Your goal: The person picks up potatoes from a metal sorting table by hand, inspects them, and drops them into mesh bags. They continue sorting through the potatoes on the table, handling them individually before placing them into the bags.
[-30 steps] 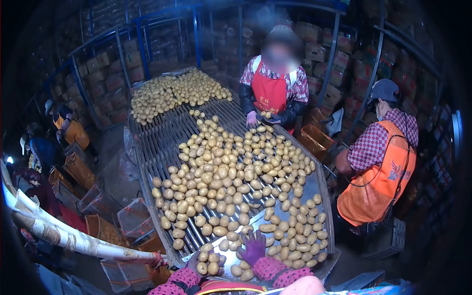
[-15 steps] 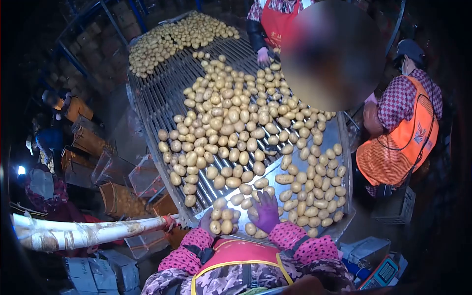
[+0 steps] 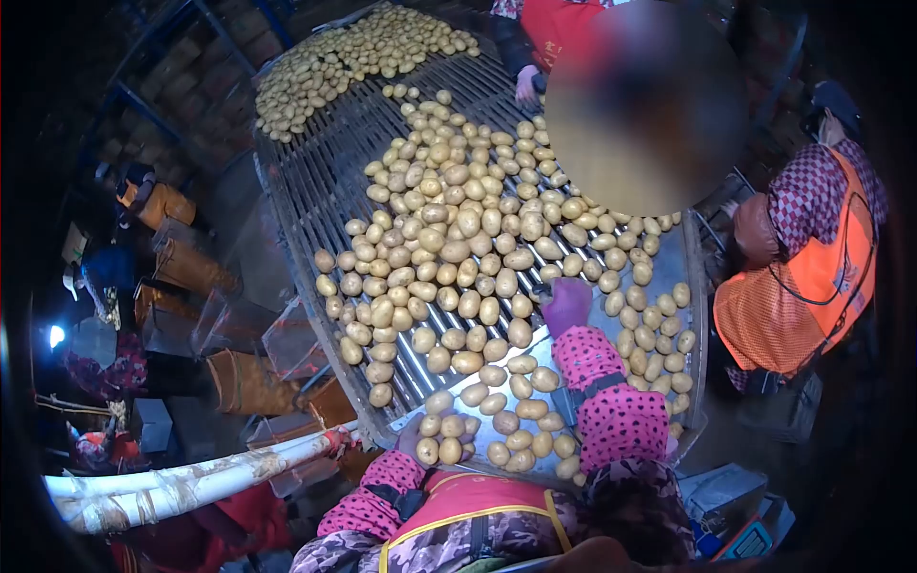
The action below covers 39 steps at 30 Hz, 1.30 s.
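My left hand (image 3: 409, 440), in a purple glove, is at the near edge of the sorting table, curled round a small cluster of potatoes (image 3: 449, 451). Those potatoes partly hide its fingers. Further out, my right hand (image 3: 567, 304), also gloved in purple, reaches to where the metal rollers (image 3: 411, 361) meet a smooth metal plate (image 3: 472, 384). Its fingers are closed at a small dark object (image 3: 542, 290) whose kind I cannot make out. Many loose potatoes (image 3: 468, 224) lie on the rollers beyond both hands, and more sit on the plate between my arms.
A co-worker's gloved hand (image 3: 528, 86) is at the table's far side. Another person in an orange vest (image 3: 798, 306) stands at the right. A wrapped white pole (image 3: 201, 477) juts in at the left, near several crates (image 3: 250, 382). More potatoes (image 3: 334, 72) pile up at the far end.
My right hand has left the potatoes on the near plate and reached forward and right to the dark object on the rollers. My left hand stays by its potato cluster. The view has shifted slightly.
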### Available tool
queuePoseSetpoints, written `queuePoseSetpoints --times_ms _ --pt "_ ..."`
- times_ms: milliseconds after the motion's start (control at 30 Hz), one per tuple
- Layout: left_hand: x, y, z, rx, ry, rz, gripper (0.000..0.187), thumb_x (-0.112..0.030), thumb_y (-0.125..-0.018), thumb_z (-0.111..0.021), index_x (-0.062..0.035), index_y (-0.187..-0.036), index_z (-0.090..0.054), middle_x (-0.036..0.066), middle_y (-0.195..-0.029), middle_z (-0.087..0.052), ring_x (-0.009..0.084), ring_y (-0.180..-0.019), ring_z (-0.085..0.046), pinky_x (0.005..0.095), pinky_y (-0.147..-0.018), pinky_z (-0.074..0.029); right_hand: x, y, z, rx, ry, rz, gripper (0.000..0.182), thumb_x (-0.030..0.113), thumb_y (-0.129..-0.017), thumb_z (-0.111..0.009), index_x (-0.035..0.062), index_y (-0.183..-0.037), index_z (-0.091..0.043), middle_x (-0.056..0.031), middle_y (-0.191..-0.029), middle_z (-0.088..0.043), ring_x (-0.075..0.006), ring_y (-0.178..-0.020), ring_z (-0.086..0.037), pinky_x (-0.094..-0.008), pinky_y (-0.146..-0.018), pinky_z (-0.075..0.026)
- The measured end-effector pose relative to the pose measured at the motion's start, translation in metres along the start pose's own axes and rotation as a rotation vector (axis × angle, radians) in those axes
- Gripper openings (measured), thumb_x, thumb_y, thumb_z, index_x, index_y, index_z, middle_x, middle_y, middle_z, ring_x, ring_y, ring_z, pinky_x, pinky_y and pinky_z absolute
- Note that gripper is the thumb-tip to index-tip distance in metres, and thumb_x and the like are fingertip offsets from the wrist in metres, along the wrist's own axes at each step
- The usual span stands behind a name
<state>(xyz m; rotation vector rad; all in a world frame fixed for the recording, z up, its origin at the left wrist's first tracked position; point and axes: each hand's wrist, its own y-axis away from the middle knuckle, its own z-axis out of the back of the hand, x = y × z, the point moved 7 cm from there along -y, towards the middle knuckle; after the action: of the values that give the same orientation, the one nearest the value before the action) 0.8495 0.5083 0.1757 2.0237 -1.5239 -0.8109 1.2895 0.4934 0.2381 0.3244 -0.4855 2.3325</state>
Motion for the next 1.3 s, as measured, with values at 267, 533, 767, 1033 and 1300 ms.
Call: queuePoseSetpoints --times_ms 267,533,767,1033,1300 --pt "0.002 0.024 -0.057 0.004 0.006 0.094 0.051 -0.037 -0.115 -0.036 -0.0023 -0.151 -0.043 0.027 -0.141 -0.058 0.0473 -0.122 -0.065 0.0622 -0.096 -0.059 -0.074 0.075 0.029 -0.195 -0.713 -0.274 0.013 0.012 -0.092 -0.076 0.0003 -0.093 -0.072 -0.0123 -0.083 -0.071 -0.0264 -0.072 -0.067 -0.0425 -0.068 -0.053" --pt "0.003 0.015 -0.032 0.111 -0.112 -0.048 0.040 -0.033 -0.114 -0.039 -0.0069 -0.142 -0.051 0.018 -0.130 -0.060 0.0421 -0.116 -0.064 0.0603 -0.092 -0.059 -0.137 0.337 0.152 -0.376 -0.482 -0.631 0.014 0.012 -0.094 -0.077 0.0005 -0.102 -0.075 -0.0085 -0.085 -0.073 -0.0168 -0.076 -0.068 -0.0343 -0.071 -0.055" --pt "0.017 0.033 -0.076 0.355 -0.206 0.092 0.036 -0.046 -0.113 -0.044 -0.0165 -0.132 -0.054 0.008 -0.112 -0.059 0.0329 -0.108 -0.061 0.0563 -0.081 -0.052 -0.214 0.647 0.163 -0.448 -0.165 -1.239 0.028 0.018 -0.096 -0.071 0.0022 -0.118 -0.075 -0.0192 -0.112 -0.077 -0.0329 -0.103 -0.075 -0.0433 -0.094 -0.057" --pt "0.019 0.035 -0.071 0.417 -0.179 0.140 0.030 -0.045 -0.112 -0.048 -0.0157 -0.115 -0.057 0.007 -0.109 -0.060 0.0326 -0.108 -0.061 0.0552 -0.082 -0.054 -0.107 0.855 0.062 0.844 -0.046 -1.434 0.047 0.022 -0.096 -0.069 0.0056 -0.140 -0.067 -0.0229 -0.133 -0.071 -0.0384 -0.124 -0.069 -0.0479 -0.105 -0.055" --pt "0.013 0.016 -0.042 0.407 -0.185 0.123 0.047 -0.049 -0.113 -0.045 -0.0104 -0.138 -0.052 0.013 -0.126 -0.062 0.0379 -0.126 -0.061 0.0653 -0.096 -0.054 -0.162 0.729 0.072 0.315 0.114 -1.269 0.056 0.020 -0.090 -0.068 0.0059 -0.144 -0.065 -0.0217 -0.139 -0.069 -0.0417 -0.127 -0.067 -0.0521 -0.110 -0.053"
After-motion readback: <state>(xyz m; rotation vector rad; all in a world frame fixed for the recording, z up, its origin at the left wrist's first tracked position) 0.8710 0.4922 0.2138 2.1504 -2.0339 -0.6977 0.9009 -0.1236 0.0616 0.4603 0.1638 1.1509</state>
